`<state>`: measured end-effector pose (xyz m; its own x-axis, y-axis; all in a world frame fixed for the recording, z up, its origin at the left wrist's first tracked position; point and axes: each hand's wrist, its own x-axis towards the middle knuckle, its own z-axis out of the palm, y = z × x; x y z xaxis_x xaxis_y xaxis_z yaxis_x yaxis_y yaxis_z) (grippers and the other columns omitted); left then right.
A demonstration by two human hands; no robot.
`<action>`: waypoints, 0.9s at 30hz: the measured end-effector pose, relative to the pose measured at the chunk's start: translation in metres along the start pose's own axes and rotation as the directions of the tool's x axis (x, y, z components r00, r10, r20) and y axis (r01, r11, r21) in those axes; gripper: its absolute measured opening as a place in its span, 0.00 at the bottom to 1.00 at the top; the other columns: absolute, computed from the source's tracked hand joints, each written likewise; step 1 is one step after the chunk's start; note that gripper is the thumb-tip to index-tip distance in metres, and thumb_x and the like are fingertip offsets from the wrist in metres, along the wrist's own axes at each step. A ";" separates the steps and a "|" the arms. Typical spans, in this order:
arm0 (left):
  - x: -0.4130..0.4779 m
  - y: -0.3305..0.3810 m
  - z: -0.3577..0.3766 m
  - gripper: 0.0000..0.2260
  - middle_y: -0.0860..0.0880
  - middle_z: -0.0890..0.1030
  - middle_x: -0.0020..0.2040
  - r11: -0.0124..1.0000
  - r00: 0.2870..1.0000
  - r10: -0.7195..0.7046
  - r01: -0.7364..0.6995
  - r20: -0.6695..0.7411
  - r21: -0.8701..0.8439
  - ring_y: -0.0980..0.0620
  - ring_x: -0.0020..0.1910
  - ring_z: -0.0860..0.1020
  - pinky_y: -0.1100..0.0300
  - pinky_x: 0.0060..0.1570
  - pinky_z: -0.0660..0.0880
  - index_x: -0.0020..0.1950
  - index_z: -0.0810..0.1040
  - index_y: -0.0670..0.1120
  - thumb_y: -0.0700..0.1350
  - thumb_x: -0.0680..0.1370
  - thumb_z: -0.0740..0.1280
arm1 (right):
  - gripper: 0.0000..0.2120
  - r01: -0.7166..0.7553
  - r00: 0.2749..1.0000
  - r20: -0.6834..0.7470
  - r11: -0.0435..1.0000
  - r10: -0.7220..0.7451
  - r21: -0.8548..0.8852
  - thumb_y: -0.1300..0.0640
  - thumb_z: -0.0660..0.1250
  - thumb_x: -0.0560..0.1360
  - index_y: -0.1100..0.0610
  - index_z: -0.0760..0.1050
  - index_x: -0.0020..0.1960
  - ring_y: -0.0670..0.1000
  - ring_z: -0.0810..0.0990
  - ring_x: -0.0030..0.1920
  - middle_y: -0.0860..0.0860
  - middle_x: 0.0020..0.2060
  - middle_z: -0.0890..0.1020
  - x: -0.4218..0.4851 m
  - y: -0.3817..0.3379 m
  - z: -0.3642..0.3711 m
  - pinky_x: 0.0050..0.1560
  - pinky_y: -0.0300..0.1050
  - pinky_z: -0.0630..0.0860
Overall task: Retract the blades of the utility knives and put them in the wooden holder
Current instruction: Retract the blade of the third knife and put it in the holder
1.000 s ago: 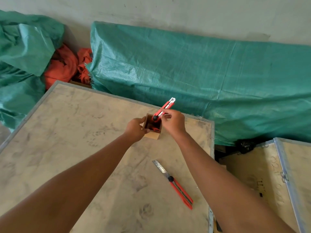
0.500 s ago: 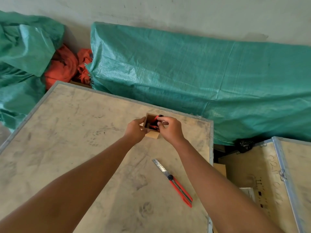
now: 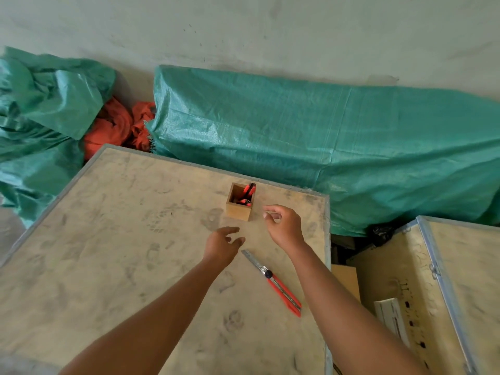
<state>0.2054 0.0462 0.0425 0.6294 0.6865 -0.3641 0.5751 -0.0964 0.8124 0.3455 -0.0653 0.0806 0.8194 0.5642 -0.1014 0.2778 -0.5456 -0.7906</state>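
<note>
A small square wooden holder stands near the far right of the crate top, with red utility knives sticking up inside it. One red utility knife lies flat on the crate top nearer to me, its metal blade extended toward the upper left. My left hand hovers empty just left of the blade tip, fingers apart. My right hand is to the right of the holder, empty, fingers loosely curled, not touching it.
Green tarpaulins cover bulky items behind the crate, with orange cloth between them. A second wooden crate with metal edging stands at the right, across a dark gap.
My right hand dropped the red knife into the holder and let go. Both hands have pulled back from the holder toward me, the left one toward the knife lying on the crate.
</note>
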 end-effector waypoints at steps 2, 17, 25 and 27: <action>-0.017 -0.011 0.014 0.16 0.49 0.83 0.58 1.000 1.000 -0.005 0.005 0.027 0.001 0.52 0.51 0.80 0.60 0.48 0.76 0.60 0.82 0.50 0.49 0.74 0.74 | 0.10 -0.028 1.000 0.012 1.000 0.028 0.002 0.59 0.69 0.80 0.53 0.84 0.60 0.50 0.83 0.57 0.50 0.59 0.86 -0.017 0.012 -0.003 0.55 0.37 0.75; -0.005 -0.056 0.080 0.16 0.47 0.78 0.64 0.945 0.982 0.154 -0.177 0.105 0.275 0.46 0.59 0.79 0.56 0.59 0.75 0.63 0.80 0.48 0.41 0.75 0.71 | 0.16 -0.146 0.960 0.221 0.979 0.174 -0.139 0.62 0.72 0.76 0.60 0.83 0.64 0.55 0.84 0.61 0.57 0.60 0.86 -0.080 0.108 0.028 0.61 0.37 0.76; 0.013 -0.073 0.084 0.10 0.48 0.76 0.63 0.780 0.936 0.276 -0.351 0.219 0.518 0.44 0.62 0.74 0.49 0.56 0.76 0.56 0.85 0.53 0.46 0.77 0.70 | 0.12 -0.101 0.941 0.304 0.980 0.150 -0.171 0.66 0.74 0.73 0.60 0.85 0.56 0.53 0.85 0.53 0.56 0.53 0.88 -0.079 0.120 0.027 0.56 0.34 0.76; 0.010 -0.074 0.083 0.10 0.50 0.76 0.63 0.759 0.924 0.311 -0.382 0.222 0.527 0.45 0.61 0.73 0.51 0.54 0.76 0.56 0.85 0.54 0.48 0.77 0.70 | 0.11 -0.128 0.939 0.297 0.979 0.172 -0.161 0.66 0.75 0.73 0.60 0.86 0.55 0.52 0.85 0.51 0.56 0.52 0.88 -0.083 0.122 0.027 0.52 0.29 0.75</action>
<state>0.2123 0.0003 -0.0589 0.8762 0.4449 -0.1852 0.4721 -0.7149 0.5158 0.2976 -0.1622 -0.0240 0.6683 0.6204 -0.4104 0.2474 -0.7057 -0.6639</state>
